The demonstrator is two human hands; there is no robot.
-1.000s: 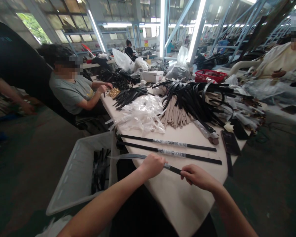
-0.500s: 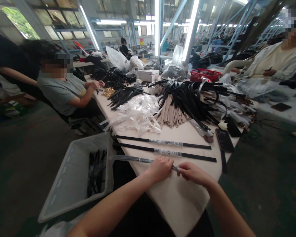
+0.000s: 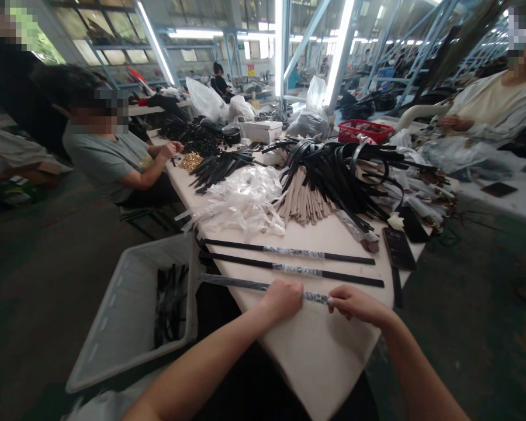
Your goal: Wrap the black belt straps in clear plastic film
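Observation:
A narrow black strap (image 3: 234, 282) lies across the near table, its left part covered in clear plastic and running past the edge. My left hand (image 3: 284, 298) is closed over it, knuckles up. To the right of that hand, crinkled clear plastic sleeve (image 3: 315, 297) shows on the strap. My right hand (image 3: 355, 303) pinches the sleeve's right end between thumb and fingers; whether the strap's tip is inside that pinch is hidden. Just beyond lie two parallel black straps, a nearer one (image 3: 355, 282) and a farther one (image 3: 350, 259), each with crinkled plastic around its middle.
Loose clear plastic sleeves (image 3: 241, 202) and a heap of black straps (image 3: 333, 161) cover the table (image 3: 328, 351) farther back. A phone (image 3: 398, 248) lies at the right edge. A white bin (image 3: 127, 292) holding straps stands at left. Co-workers sit on both sides.
My right hand has moved right, away from my left hand, pulling the plastic along. A longer stretch of crinkled sleeve now shows between my hands.

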